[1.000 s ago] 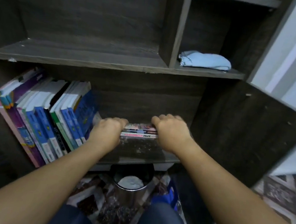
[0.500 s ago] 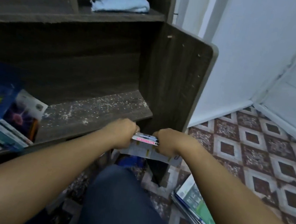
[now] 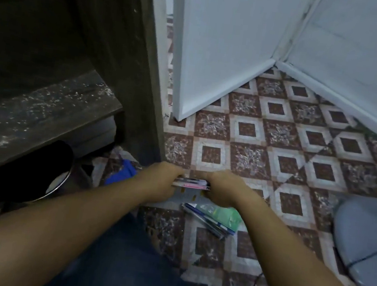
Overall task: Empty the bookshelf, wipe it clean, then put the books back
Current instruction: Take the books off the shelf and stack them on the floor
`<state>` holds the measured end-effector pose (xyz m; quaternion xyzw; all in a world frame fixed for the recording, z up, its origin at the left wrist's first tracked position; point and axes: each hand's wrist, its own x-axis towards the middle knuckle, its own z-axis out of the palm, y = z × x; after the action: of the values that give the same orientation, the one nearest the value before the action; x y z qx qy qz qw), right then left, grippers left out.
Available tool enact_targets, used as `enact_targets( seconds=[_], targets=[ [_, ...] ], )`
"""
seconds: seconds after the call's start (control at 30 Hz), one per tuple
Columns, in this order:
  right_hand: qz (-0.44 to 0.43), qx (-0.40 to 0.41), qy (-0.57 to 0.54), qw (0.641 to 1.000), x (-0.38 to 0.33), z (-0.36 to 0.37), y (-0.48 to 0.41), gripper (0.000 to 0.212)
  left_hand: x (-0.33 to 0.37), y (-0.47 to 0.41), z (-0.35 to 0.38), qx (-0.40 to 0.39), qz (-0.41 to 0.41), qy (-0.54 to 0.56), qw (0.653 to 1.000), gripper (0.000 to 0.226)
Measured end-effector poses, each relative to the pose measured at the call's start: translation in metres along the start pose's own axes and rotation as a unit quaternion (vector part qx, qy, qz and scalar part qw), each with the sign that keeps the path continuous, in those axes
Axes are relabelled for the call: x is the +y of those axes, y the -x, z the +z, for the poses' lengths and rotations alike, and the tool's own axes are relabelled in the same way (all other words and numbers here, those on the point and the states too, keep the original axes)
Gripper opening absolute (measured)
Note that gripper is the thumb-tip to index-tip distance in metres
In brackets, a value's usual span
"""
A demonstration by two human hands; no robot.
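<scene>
A small stack of thin books (image 3: 192,183) with pink and white spines hangs over the tiled floor, just right of the dark wooden bookshelf (image 3: 144,69). My left hand (image 3: 160,182) grips its left end and my right hand (image 3: 221,189) grips its right end, fingers curled round the edges. Directly below lies a pile of books (image 3: 214,219) with green and blue covers on the floor. The bottom shelf board (image 3: 38,111) at the left is bare and speckled with dust.
A black bin with a metal rim (image 3: 35,170) stands under the shelf at the left. Something blue (image 3: 123,173) lies by the shelf's foot. A grey cushion (image 3: 366,243) with a cable sits at the right. A white door (image 3: 218,51) and wall close the corner.
Both hands have lifted the stack of books off the bottom shelf and carried it right and down, over the book pile on the floor. The view has swung right with them.
</scene>
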<state>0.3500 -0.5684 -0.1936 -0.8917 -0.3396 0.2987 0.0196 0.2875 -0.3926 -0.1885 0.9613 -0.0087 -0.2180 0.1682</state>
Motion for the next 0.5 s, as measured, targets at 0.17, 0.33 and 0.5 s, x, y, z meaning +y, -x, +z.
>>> enact_targets(
  seconds=[0.17, 0.33, 0.5],
  targets=[
    [0.067, 0.038, 0.027, 0.997, 0.044, 0.041, -0.026, 0.045, 0.002, -0.036, 0.023, -0.005, 0.011, 0.040, 0.999, 0.020],
    [0.155, 0.116, 0.033, 0.980, 0.073, 0.079, -0.060, 0.052, -0.006, -0.066, 0.037, 0.006, 0.013, 0.061, 0.998, 0.035],
    [0.218, 0.156, 0.027, 0.963, 0.095, 0.132, -0.093, 0.072, -0.017, -0.092, 0.050, 0.024, 0.005, 0.062, 0.998, 0.041]
  ],
)
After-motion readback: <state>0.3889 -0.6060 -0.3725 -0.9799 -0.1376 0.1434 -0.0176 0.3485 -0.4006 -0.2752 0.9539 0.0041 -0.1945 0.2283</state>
